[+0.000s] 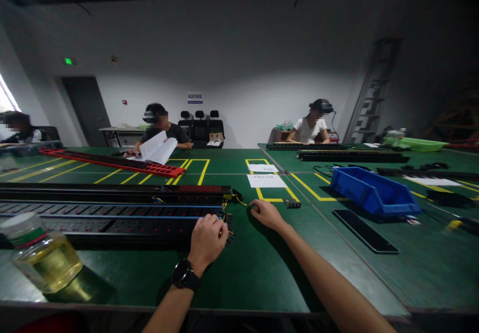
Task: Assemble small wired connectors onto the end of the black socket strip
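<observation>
black slotted rail, 1 pc: flat on worktop, lh side; prob. stiff, heavyish; hold by side edges. l. grip: curled over rt. end, closure can't tell. yellow wire, 1 pc: at r. grip, fingertips bunched, pinch can't tell; prob. limp, fragile, handle lightly.

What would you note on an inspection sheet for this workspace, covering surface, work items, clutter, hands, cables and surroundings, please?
Surface: green table marked with yellow lines.
Work items: long black assembly lying at the left.
Clutter: bottle of yellow liquid, blue bin, dark flat device.
Hands: left hand on the assembly's right end; right hand beside the wire, fingers curled, grip unclear.
Cables: thin yellow wire running from the assembly's end toward the right hand.
Surroundings: seated people beyond; ladder by the wall.
</observation>
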`<state>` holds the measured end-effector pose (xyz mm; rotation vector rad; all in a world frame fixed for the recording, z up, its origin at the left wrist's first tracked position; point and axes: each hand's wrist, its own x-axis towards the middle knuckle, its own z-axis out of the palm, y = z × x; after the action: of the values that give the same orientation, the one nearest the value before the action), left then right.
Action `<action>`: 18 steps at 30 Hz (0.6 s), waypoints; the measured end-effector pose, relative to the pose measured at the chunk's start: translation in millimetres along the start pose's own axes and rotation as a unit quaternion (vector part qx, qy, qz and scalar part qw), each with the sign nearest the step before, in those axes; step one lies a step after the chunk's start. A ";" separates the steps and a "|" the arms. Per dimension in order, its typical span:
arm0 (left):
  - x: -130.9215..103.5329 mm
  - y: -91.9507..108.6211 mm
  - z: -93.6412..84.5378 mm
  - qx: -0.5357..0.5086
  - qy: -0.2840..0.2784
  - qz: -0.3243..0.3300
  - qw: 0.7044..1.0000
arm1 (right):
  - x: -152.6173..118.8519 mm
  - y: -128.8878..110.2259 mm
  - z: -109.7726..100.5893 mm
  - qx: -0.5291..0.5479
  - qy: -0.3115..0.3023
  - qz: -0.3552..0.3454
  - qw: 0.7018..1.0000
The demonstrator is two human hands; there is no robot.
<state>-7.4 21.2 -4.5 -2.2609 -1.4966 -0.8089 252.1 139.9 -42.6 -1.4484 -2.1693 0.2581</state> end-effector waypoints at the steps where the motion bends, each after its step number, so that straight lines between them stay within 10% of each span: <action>1: 0.1 0.0 0.1 0.001 0.001 0.000 1.000 | 0.0 0.3 0.4 0.001 0.002 -0.001 1.000; 12: 0.0 0.0 -0.2 -0.005 0.006 -0.003 1.000 | 5.8 -6.6 4.4 0.131 0.073 -0.018 0.988; 18: 0.5 1.4 -3.6 -0.052 0.014 -0.021 0.998 | 3.6 -46.3 -4.0 0.479 0.010 0.017 0.877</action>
<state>-7.0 19.1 -1.2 -2.2902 -1.5267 -0.9475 215.7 123.5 -18.3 -0.8744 -1.5669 1.1322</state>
